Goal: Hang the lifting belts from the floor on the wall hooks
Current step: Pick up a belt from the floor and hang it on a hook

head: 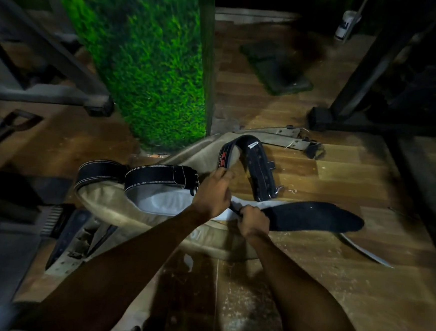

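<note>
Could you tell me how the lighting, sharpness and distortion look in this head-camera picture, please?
Head view: a bright pool of light falls on the wooden plank floor and the green artificial-grass pillar; the corners sink into near-black vignette. The wide lens bows the dark metal frames at the edges. Left hand and right hand look slightly soft; the white-stitched black leather belt is sharper.

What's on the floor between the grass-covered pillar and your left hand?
In the head view, a tan belt lies between the pillar and the left hand, with the buckle end of a white-stitched black belt on it.
</note>
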A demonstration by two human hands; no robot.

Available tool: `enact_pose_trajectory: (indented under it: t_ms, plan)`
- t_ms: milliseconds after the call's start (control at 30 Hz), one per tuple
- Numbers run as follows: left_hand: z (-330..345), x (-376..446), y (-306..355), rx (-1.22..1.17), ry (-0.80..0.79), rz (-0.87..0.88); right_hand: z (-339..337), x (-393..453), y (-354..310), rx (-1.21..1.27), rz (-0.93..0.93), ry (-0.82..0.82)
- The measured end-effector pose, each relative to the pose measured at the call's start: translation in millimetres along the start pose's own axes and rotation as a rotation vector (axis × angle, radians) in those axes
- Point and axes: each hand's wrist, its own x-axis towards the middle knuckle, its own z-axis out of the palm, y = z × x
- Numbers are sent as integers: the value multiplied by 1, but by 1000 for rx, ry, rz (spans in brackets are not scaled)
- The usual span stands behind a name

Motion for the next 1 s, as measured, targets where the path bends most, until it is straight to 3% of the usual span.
enact_pose_trajectory:
  t_ms: [233,400,500,600,667,733,800,867,1000]
  plan:
    - [-62,-26,29,-75,-101,-119,-83,-38,-5,28,74,52]
    - [-152,-45,75,-245,-249,-340,-186,-89,-34,204,21,38]
    - [-241,-41,116,-393,-296,-593,-273,-134,-73,223,-104,-41]
    - [-326,-38,148,-693,-381,-941,-340,-170,-102,308,-43,-61]
    - [-379,-47,165,-815,-512,-1024,-383,-187,-112,429,13,-36]
    - [-416,-59,182,-876,-541,-1103,-414,-195,-118,562,72,-78]
    - [-451,-62,204,-958,-545,-1115,-449,-207,-131,704,195,-171]
    - [-494,-64,230,-1038,-487,-1102,-495,-232,-163,884,306,-132]
    - [-563,-57,254,-1082,-423,-1051,-587,-282,-218,1077,378,-282]
